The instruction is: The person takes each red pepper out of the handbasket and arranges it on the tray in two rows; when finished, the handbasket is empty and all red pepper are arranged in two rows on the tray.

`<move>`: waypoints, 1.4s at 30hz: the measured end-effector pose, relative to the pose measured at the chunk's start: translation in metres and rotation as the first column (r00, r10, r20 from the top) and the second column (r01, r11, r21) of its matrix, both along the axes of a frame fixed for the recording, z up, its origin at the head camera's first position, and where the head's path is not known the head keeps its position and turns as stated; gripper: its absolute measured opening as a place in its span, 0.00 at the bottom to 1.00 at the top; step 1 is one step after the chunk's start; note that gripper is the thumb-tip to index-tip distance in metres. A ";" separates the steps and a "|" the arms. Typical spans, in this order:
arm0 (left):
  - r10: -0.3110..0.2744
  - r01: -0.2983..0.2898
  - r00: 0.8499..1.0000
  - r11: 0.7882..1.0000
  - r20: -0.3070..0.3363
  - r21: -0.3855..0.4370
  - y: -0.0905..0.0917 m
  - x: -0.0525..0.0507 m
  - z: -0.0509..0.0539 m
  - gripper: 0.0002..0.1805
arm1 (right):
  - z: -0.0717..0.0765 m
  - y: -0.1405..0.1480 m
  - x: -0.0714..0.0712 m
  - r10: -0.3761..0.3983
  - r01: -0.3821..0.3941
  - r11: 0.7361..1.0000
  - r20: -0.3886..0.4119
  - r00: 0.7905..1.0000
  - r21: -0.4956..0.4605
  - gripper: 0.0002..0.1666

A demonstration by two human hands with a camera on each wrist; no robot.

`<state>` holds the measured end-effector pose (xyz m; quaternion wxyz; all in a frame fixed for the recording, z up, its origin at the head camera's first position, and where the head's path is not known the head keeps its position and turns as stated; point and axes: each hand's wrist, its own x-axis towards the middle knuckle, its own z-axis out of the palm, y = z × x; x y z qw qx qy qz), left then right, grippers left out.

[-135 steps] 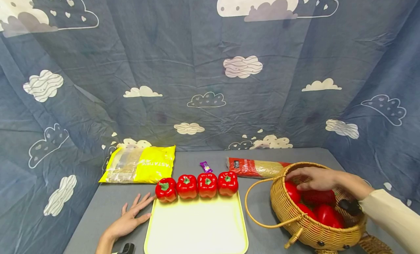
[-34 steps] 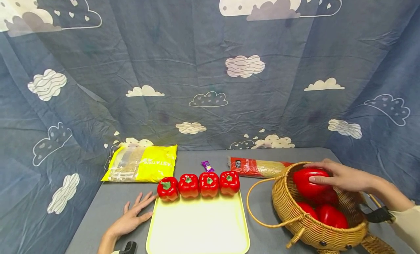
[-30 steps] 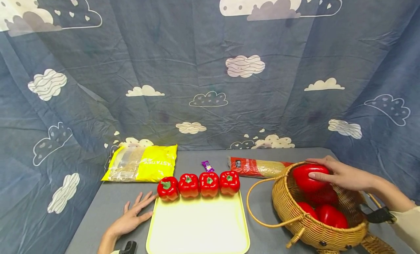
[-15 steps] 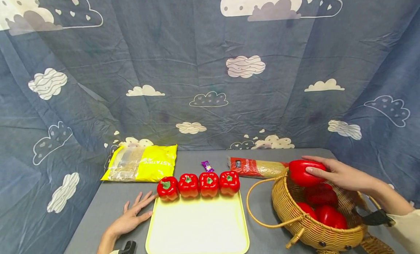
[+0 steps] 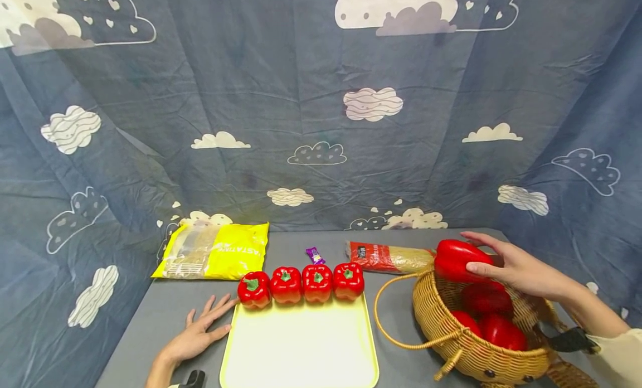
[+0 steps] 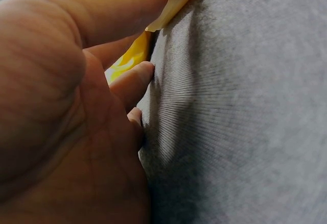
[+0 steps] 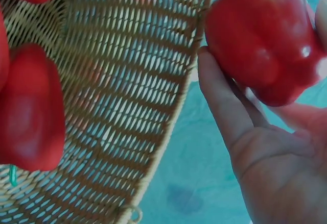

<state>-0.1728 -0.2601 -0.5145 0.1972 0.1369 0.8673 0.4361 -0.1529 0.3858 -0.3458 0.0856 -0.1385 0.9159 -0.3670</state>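
My right hand [image 5: 526, 268] grips a red bell pepper [image 5: 460, 260] above the far rim of the wicker basket [image 5: 441, 326]. The right wrist view shows that pepper [image 7: 263, 38] between the thumb and fingers, beside the basket's wall [image 7: 127, 81]. Several red peppers [image 5: 501, 331] lie inside the basket. A row of several red peppers [image 5: 317, 282] stands along the far edge of the pale yellow tray [image 5: 301, 349]. Flat on the cloth by the tray's left edge rests my left hand [image 5: 193, 338], fingers spread; in the left wrist view its thumb touches the tray's rim [image 6: 176, 2].
A yellow pasta bag [image 5: 238, 251] lies at the back left. Behind the pepper row is a small purple packet [image 5: 315, 255]. A red noodle pack [image 5: 386, 258] reaches toward the basket, whose looped handle [image 5: 379, 315] extends toward the tray.
The right hand has taken hold of a pepper and raised it from inside the basket, up and left to the rim. The left hand stays by the tray.
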 end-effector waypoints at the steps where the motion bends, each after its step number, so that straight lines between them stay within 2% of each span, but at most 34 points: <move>1: 0.000 0.000 1.000 1.000 0.000 0.001 0.000 0.000 0.000 0.33 | 0.000 -0.002 0.001 -0.007 0.007 1.000 -0.010 1.000 -0.003 0.44; 6: 0.008 -0.008 1.000 1.000 0.004 0.001 0.001 0.001 -0.001 0.34 | 0.004 -0.014 0.007 -0.011 0.009 0.998 -0.033 0.999 -0.054 0.48; 13: 0.011 -0.011 1.000 1.000 0.002 -0.007 0.001 0.000 0.000 0.34 | 0.005 -0.029 0.013 0.046 -0.053 0.996 -0.103 0.994 -0.066 0.55; 16: 0.013 -0.013 1.000 1.000 0.003 -0.010 0.001 0.000 0.000 0.34 | 0.005 -0.036 0.015 0.087 -0.094 0.995 -0.180 0.980 -0.028 0.57; 20: 0.013 -0.013 1.000 1.000 0.007 -0.007 0.001 0.000 0.000 0.34 | 0.006 -0.046 0.018 0.130 -0.132 0.991 -0.265 0.955 0.011 0.55; 31: 0.018 -0.018 1.000 1.000 0.009 0.009 0.000 0.000 -0.001 0.34 | 0.008 -0.067 0.024 0.142 -0.144 0.990 -0.244 0.959 0.012 0.42; 42: 0.014 -0.014 1.000 1.000 0.015 -0.007 0.000 -0.001 -0.001 0.34 | 0.001 -0.084 0.019 0.142 -0.153 0.988 -0.229 0.963 -0.029 0.40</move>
